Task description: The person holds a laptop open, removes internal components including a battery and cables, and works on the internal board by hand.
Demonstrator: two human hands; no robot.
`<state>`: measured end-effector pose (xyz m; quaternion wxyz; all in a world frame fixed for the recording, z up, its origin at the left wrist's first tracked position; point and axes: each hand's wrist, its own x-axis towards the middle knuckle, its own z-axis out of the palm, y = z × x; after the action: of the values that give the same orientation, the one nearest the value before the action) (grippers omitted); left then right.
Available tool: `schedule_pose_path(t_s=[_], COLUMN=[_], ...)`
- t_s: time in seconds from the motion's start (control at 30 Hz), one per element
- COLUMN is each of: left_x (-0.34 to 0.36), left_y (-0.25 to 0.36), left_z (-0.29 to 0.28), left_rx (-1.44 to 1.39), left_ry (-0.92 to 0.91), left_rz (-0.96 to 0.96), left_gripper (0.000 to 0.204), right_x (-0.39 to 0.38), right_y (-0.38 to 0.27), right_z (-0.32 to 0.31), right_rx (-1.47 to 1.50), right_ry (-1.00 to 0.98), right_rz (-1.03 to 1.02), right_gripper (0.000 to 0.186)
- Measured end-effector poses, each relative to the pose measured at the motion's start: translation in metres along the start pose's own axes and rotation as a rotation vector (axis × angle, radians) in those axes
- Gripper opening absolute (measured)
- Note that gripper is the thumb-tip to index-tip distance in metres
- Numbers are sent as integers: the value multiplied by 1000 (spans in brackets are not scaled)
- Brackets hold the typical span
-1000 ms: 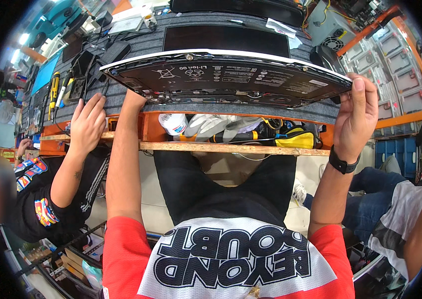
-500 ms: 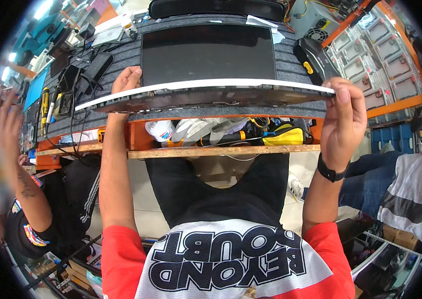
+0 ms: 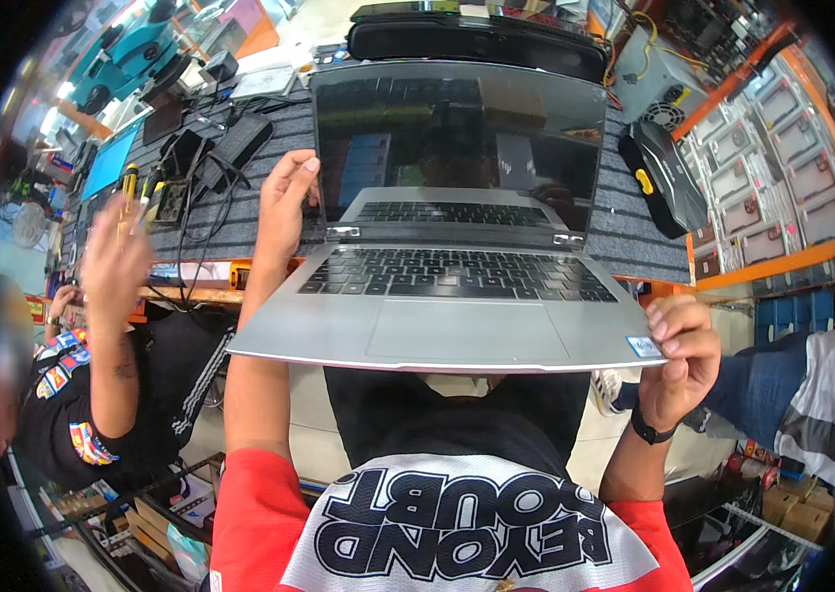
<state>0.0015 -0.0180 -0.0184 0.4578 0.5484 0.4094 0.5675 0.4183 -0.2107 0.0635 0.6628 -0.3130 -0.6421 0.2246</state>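
Silver laptop [image 3: 452, 264], opened | left hand [image 3: 285, 202] grips screen [image 3: 457, 138] edge | right hand [image 3: 682, 345] grips base's [image 3: 457, 321] right corner

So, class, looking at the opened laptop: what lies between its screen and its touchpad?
Between the screen and the touchpad lie the dark hinge strip and keyboard, as the head view shows.

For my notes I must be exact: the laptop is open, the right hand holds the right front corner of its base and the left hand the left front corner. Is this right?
One part is wrong: the head view shows the left hand at the left edge of the screen. The laptop is open and the right hand holds the right front corner of its base.
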Motion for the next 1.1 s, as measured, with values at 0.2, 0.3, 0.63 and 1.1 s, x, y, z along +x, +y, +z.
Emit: schedule_pose_path(t_s=[0.2, 0.3, 0.63, 1.1], left_x=[-1, 0, -1, 10], left_y=[-2, -3, 1, -4], left_z=[-1, 0, 2, -1], left_rx=[13, -4, 10, 17], left_ry=[-1, -8, -9, -69], left_rz=[35, 33, 20, -148], left_gripper=[19, 19, 21, 20], right_x=[-11, -11, -5, 32], right_y=[-1, -1, 0, 19], right_z=[-2, -3, -1, 4], right_rx=[-25, -32, -33, 184], right_ry=[0, 0, 4, 59], right_rz=[26, 31, 27, 237], right_gripper=[34, 34, 34, 44])
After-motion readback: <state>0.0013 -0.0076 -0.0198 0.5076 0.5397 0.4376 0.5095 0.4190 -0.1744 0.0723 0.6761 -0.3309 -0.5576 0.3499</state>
